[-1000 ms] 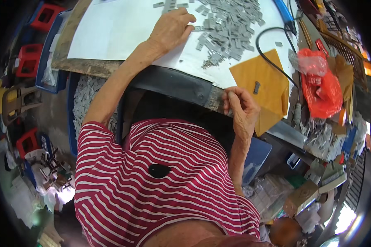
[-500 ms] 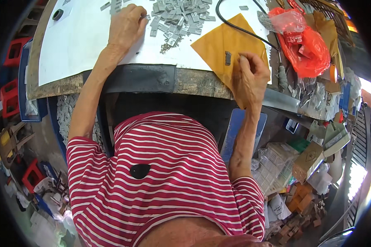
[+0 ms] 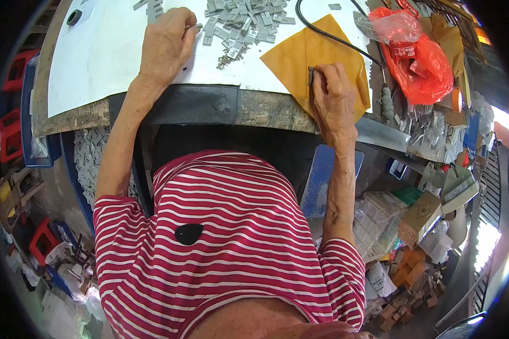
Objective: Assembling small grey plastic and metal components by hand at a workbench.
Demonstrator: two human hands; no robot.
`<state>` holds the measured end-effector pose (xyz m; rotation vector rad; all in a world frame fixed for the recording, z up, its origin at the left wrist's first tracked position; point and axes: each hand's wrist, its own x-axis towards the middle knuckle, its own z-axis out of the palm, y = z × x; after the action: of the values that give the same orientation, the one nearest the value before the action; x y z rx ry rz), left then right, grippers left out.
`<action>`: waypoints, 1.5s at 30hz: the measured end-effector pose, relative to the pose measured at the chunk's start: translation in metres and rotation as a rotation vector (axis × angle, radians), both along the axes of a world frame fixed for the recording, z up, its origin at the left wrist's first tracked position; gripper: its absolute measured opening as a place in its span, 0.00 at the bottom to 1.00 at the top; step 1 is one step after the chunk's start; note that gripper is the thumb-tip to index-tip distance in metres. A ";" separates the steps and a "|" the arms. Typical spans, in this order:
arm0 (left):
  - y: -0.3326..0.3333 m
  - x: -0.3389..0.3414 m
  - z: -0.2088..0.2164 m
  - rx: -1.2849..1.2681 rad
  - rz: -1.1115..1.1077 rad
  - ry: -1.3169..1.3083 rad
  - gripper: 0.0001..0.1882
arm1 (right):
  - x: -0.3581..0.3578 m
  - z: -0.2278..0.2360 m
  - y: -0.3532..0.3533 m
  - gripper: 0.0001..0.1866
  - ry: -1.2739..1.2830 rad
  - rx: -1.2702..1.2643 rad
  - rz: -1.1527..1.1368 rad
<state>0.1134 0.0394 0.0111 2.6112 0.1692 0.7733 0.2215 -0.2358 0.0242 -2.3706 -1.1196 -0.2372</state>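
Observation:
My left hand (image 3: 167, 48) is over the white sheet, its fingers closed in a pinch with a small grey piece (image 3: 198, 26) showing at the tips. Beside it lies a heap of flat grey slotted pieces (image 3: 246, 22), with a scatter of tiny brownish metal bits (image 3: 230, 58) at its near edge. My right hand (image 3: 334, 99) rests over a yellow-brown paper sheet (image 3: 288, 56). Its thumb and fingers are closed at a small dark grey strip (image 3: 311, 76), partly hidden by the fingertips. A few grey pieces (image 3: 154, 10) lie just beyond my left hand.
A black cable (image 3: 336, 35) curves across the paper. Red plastic bags (image 3: 418, 73) lie at the table's right, near a spool of grey thread (image 3: 386, 101). A black ring (image 3: 74, 17) sits far left. The wooden table edge (image 3: 271, 113) runs before me; boxes (image 3: 419, 217) stand lower right.
My right hand has moved left, and its fingertips now meet the dark grey strip, which looks narrower. My left hand has shifted slightly, still pinched.

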 end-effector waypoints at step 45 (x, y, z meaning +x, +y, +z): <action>-0.094 -0.027 0.023 -0.888 -0.204 0.080 0.07 | -0.015 0.021 0.010 0.06 1.759 0.787 -0.038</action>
<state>0.0862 -0.0548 0.0342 1.7750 0.2059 0.3847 0.2062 -0.2255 0.0453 -1.0620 -0.0062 1.0104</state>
